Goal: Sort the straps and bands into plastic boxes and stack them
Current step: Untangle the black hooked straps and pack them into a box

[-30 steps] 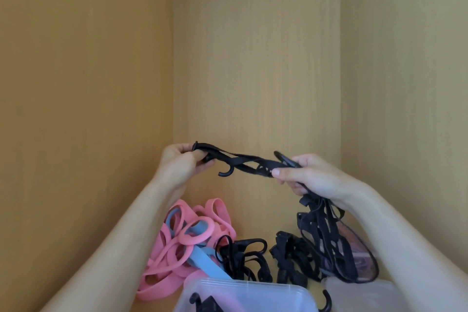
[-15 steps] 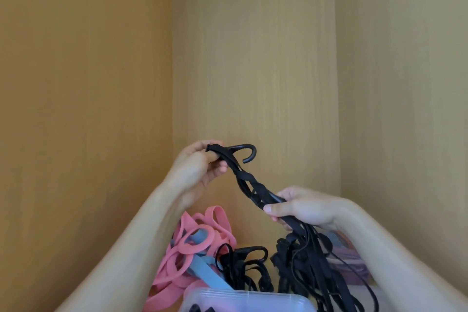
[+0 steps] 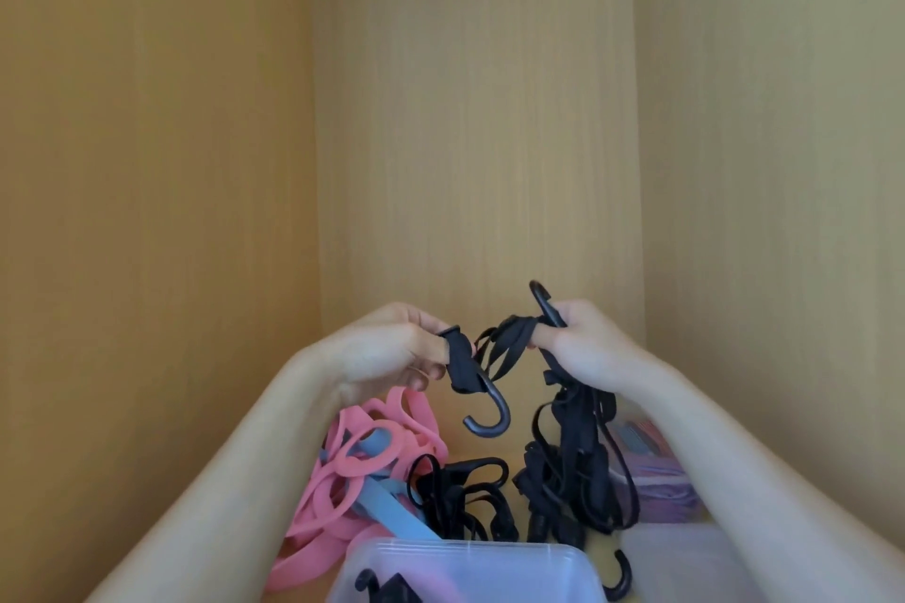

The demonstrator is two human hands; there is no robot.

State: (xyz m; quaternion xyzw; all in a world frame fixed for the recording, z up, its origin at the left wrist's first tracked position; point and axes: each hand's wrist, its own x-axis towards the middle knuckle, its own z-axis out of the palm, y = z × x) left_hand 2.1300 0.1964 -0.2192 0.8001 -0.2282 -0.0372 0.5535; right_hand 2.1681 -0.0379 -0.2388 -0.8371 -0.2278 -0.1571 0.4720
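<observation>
Above the translucent plastic box [image 3: 470,563] and the pink bands [image 3: 343,480] behind it, the left hand [image 3: 387,348] and right hand [image 3: 583,348], spread apart a moment ago, now nearly meet, each pinching a hooked end of the black strap [image 3: 504,343], which is doubled up, probably for boxing.

Soft even light, slight blur

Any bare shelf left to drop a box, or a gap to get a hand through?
Barely. Only bare wood: a small patch at the back wall, between the pink rubber bands and the black strap pile, under the held black hooked strap. Front is crowded by the clear plastic box and frosted box.
</observation>
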